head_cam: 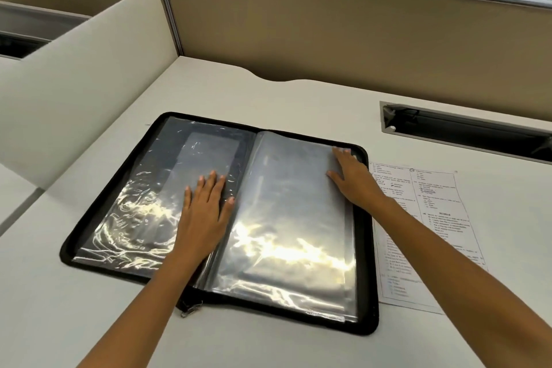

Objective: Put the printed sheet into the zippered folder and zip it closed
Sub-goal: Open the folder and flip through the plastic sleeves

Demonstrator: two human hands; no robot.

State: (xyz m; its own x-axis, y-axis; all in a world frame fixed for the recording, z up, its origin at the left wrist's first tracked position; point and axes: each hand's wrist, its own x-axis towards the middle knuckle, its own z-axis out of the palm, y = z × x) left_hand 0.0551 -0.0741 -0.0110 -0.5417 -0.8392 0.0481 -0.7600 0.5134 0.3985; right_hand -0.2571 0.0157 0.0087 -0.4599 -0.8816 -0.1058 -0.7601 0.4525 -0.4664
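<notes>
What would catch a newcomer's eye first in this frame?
The open black zippered folder at the desk's centre, its glossy plastic sleeves flaring with glare. The left hand lies flat beside the spine, the right hand at the far right corner. The printed sheet lies outside, along the folder's right edge.

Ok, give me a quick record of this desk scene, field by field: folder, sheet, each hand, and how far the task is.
folder: zippered folder, lying open flat on the desk, clear sleeves showing
sheet: printed sheet, on the desk right of the folder, partly under the right forearm
left hand: left hand, flat on the left sleeve page near the spine
right hand: right hand, fingers at the right page's far corner
zipper pull: zipper pull, at the near edge
task stage: sheet not yet inside, folder unzipped
</notes>
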